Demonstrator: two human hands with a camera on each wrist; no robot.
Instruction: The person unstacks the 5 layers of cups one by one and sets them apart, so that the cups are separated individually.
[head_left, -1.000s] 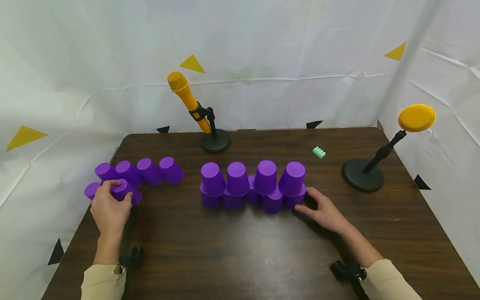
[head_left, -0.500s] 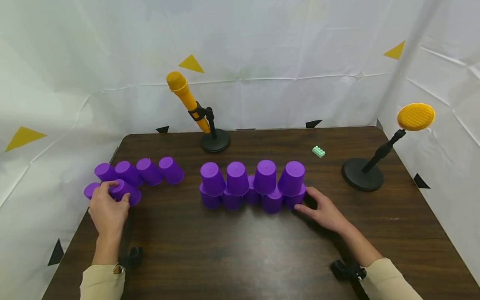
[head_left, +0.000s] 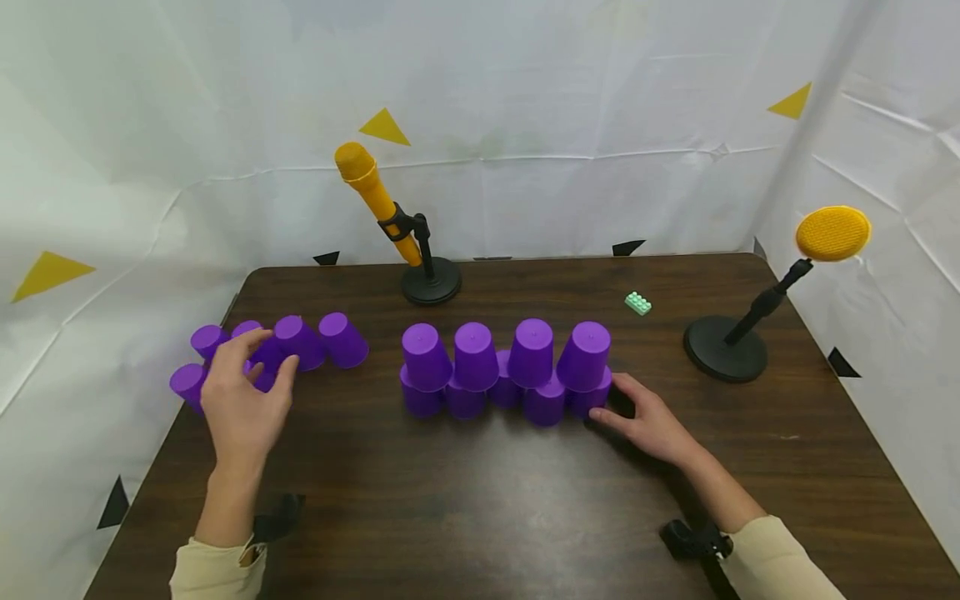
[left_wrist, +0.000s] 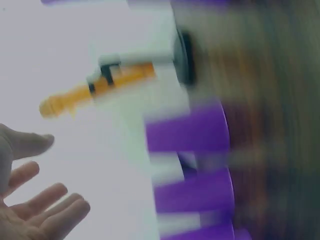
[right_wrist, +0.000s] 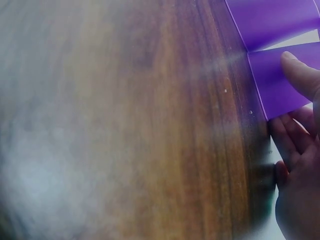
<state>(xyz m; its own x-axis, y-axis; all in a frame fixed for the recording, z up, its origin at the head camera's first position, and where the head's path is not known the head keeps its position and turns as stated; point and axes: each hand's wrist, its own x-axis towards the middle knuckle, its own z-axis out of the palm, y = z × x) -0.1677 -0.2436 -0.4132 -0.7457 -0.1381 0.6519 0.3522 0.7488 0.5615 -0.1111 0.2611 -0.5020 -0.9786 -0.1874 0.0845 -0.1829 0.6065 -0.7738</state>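
Observation:
My left hand (head_left: 243, 404) is raised over the left group of upside-down purple cups, thumb and fingers spread apart with nothing between them. It partly hides a purple cup (head_left: 264, 380) behind it; another cup (head_left: 187, 385) stands left of the fingers. In the left wrist view, that hand's fingers (left_wrist: 62, 217) are relaxed, and the cups are blurred. My right hand (head_left: 651, 432) holds the rightmost lower cup (right_wrist: 275, 82) of the middle stack, thumb at the front and fingers behind. Several upper cups (head_left: 474, 354) stand upside down on that lower row.
A yellow microphone (head_left: 375, 196) on a black stand is at the back of the brown table (head_left: 480, 517). On the right stands a round yellow microphone (head_left: 833, 234) with a black base. A small mint toy brick (head_left: 638, 304) lies at the back right.
My left hand has let go of the cup in the left group and risen up and rightward, its fingers spreading. The right hand and the middle stack have stayed still.

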